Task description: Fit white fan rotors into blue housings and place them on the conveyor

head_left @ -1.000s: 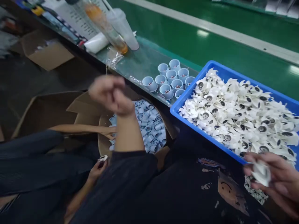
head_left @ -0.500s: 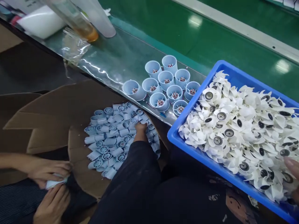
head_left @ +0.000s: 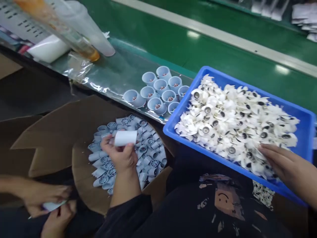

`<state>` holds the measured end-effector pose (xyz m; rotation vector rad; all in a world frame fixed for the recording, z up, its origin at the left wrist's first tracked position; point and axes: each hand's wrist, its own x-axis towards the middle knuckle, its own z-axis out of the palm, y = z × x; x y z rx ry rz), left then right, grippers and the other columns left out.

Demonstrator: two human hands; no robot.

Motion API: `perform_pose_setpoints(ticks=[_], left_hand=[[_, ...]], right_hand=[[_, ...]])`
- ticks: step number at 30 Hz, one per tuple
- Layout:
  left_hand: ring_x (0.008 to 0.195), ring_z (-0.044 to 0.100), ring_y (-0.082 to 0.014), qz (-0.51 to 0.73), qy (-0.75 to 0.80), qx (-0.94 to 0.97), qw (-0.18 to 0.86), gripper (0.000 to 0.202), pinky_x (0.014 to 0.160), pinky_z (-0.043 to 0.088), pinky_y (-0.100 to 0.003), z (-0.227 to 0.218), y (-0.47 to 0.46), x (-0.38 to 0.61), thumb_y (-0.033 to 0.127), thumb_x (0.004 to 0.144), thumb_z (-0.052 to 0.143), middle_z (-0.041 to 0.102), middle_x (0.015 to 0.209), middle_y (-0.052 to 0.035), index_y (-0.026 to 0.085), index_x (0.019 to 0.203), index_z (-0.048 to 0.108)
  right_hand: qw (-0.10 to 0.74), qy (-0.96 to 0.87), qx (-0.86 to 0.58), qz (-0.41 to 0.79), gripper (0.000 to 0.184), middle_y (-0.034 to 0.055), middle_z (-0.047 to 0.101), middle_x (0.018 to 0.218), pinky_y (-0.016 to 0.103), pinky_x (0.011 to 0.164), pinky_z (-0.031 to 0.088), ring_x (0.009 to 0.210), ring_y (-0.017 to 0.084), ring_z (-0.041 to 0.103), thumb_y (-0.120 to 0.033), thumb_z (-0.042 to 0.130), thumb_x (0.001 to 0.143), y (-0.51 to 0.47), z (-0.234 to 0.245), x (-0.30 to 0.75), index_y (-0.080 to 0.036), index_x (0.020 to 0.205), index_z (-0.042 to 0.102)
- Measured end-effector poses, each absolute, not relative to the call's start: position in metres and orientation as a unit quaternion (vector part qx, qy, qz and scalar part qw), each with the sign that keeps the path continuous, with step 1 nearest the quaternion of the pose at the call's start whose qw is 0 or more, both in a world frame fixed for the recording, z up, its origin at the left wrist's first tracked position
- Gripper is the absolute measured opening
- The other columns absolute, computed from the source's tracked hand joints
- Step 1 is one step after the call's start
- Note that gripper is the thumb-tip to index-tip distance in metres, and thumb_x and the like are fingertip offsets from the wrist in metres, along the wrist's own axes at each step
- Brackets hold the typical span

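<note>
My left hand (head_left: 120, 155) is closed around a pale blue plastic cylinder (head_left: 125, 138), held just above a cardboard box (head_left: 61, 132) full of several such cylinders (head_left: 148, 148). My right hand (head_left: 284, 163) reaches into the blue bin (head_left: 188, 145) and rests, fingers spread, on the heap of white fan impellers (head_left: 235, 122) near its front right corner. A cluster of pale blue cups with motors inside (head_left: 158, 92) stands upright on the bench edge left of the bin.
Another person's two hands (head_left: 49, 205) at the lower left work on a small white part. A clear bottle with orange liquid (head_left: 69, 36), a plastic cup (head_left: 86, 29) and a white pad (head_left: 47, 49) lie on the bench. A green conveyor belt (head_left: 198, 43) runs behind.
My left hand has come up out of the box with one cylinder in it. My right hand has moved further onto the impellers in the bin. The view has shifted slightly.
</note>
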<state>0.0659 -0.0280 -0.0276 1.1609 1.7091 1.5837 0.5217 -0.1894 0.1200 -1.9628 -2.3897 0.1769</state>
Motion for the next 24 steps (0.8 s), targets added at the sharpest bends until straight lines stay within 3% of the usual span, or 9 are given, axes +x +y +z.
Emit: perform_pose_setpoints(ticks=[3,7,9,12,14,19,24], left_hand=[[0.107,0.064,-0.0270,0.667,0.442,0.527,0.285,0.070,0.084,0.057,-0.040,0.029,-0.043,0.102,0.036,0.058,0.083,0.071,0.109,-0.0048,0.027,0.119,0.049],[0.099,0.067,-0.0259,0.479,0.343,0.712,0.382,0.053,0.085,0.057,-0.039,0.084,-0.067,0.162,0.027,0.065,0.081,0.072,0.105,-0.0059,0.026,0.115,0.061],[0.098,0.067,-0.0253,0.380,0.277,0.791,0.393,0.044,0.087,0.056,-0.040,0.099,-0.075,0.192,0.027,0.067,0.080,0.070,0.103,-0.0061,0.024,0.108,0.064],[0.105,0.065,-0.0251,0.319,0.221,0.843,0.374,0.040,0.091,0.054,-0.039,0.107,-0.083,0.227,0.021,0.070,0.072,0.067,0.113,-0.0092,0.020,0.109,0.062],[0.106,0.066,-0.0253,0.298,0.213,0.857,0.363,0.043,0.092,0.053,-0.039,0.106,-0.087,0.241,0.017,0.069,0.066,0.068,0.116,-0.0100,0.019,0.111,0.059],[0.097,0.068,-0.0258,0.272,0.204,0.871,0.356,0.043,0.089,0.053,-0.040,0.105,-0.091,0.251,0.031,0.074,0.069,0.072,0.108,-0.0096,0.017,0.113,0.058],[0.084,0.067,-0.0220,0.250,0.175,0.849,0.430,0.044,0.078,0.052,-0.033,0.112,-0.087,0.247,0.045,0.073,0.075,0.072,0.093,-0.0063,0.017,0.104,0.062]], right_hand=[[0.013,-0.790,-0.611,0.046,0.034,0.0140,0.067,0.117,0.038,0.079,0.062,0.095,0.025,0.070,-0.024,0.038,0.098,-0.166,0.127,0.508,-0.017,0.117,0.066],[-0.022,-0.782,-0.620,0.056,0.025,0.0125,0.068,0.106,0.041,0.070,0.060,0.085,0.025,0.069,-0.017,0.046,0.092,-0.152,0.138,0.499,-0.017,0.108,0.065],[0.030,-0.776,-0.629,0.048,0.023,0.0136,0.066,0.107,0.042,0.074,0.059,0.090,0.026,0.067,-0.018,0.046,0.092,-0.154,0.148,0.489,-0.016,0.110,0.061],[0.177,-0.787,-0.584,0.087,0.020,0.0123,0.064,0.106,0.038,0.079,0.057,0.097,0.022,0.064,-0.021,0.044,0.095,-0.163,0.165,0.464,-0.016,0.113,0.054],[0.220,-0.805,-0.541,0.105,0.019,0.0111,0.064,0.103,0.036,0.078,0.056,0.095,0.021,0.063,-0.018,0.044,0.096,-0.169,0.173,0.446,-0.016,0.112,0.054],[0.169,-0.841,-0.510,0.067,0.024,0.0121,0.064,0.094,0.033,0.068,0.050,0.081,0.021,0.060,-0.020,0.041,0.099,-0.173,0.174,0.424,-0.012,0.105,0.063],[0.176,-0.865,-0.449,0.140,0.025,0.0090,0.060,0.088,0.031,0.069,0.042,0.080,0.019,0.053,-0.026,0.049,0.099,-0.157,0.178,0.434,-0.015,0.101,0.071]])
